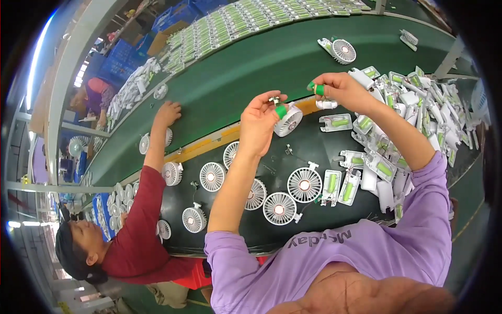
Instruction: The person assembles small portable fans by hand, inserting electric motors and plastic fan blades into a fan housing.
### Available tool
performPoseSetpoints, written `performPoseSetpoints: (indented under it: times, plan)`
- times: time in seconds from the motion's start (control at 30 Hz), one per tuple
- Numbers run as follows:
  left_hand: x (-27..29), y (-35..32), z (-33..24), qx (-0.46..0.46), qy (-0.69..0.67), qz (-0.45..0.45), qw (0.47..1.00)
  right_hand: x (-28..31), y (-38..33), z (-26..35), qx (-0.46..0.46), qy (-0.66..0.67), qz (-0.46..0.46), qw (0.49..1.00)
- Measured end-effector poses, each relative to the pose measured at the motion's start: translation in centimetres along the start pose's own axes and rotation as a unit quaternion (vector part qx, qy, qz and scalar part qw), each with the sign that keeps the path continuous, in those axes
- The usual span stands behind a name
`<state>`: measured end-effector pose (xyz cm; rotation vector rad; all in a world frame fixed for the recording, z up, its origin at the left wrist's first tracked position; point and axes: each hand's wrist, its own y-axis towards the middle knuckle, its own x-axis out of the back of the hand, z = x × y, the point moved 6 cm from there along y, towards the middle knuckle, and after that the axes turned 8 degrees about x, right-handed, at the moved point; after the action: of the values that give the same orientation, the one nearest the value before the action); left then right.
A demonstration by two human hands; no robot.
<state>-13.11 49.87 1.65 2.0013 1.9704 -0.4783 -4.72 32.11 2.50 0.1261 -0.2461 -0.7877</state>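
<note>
My left hand point(257, 124) is raised over the near edge of the green belt, its fingers closed on a small white-and-metal piece point(274, 100). A white fan head point(289, 122) shows right beside that thumb; whether it joins the piece, I cannot tell. To the right, my right hand point(342, 92) is pinched, with green wrapping on its fingers. What it pinches is too small to make out. Below it lie a white part point(327, 104) and an open handle shell point(335, 123) with a green battery. Several more fan heads point(304, 184) rest on the dark table.
A heap of white handle shells point(413, 110) covers the table's right side. Beyond runs the green conveyor belt point(235, 68), carrying a fan point(343, 51); rows of battery-fitted shells point(225, 29) line its far side. At left, a co-worker's arm point(149, 188) reaches over the belt.
</note>
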Motion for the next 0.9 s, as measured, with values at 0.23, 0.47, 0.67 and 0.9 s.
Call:
performPoseSetpoints:
  times: [0.23, 0.47, 0.67, 0.9]
  plan:
    - [-2.2, -0.8, -0.5, -0.097, 0.138, -0.023, 0.985, -1.2, -1.2, 5.3, 0.127, -0.164, -0.003, 0.978]
    - [-3.9, -1.7, -0.5, -0.06, 0.114, -0.029, 0.991, -2.4, -2.2, 6.9, 0.203, -0.259, 0.023, 0.944]
    - [-5.5, -2.7, -0.4, -0.059, 0.155, 0.026, 0.986, -2.5, -2.8, 7.6, 0.232, -0.314, 0.033, 0.92]
    - [-6.2, -3.2, -0.3, -0.049, 0.164, 0.056, 0.984, -2.0, -3.6, 7.3, 0.176, -0.22, 0.072, 0.957]
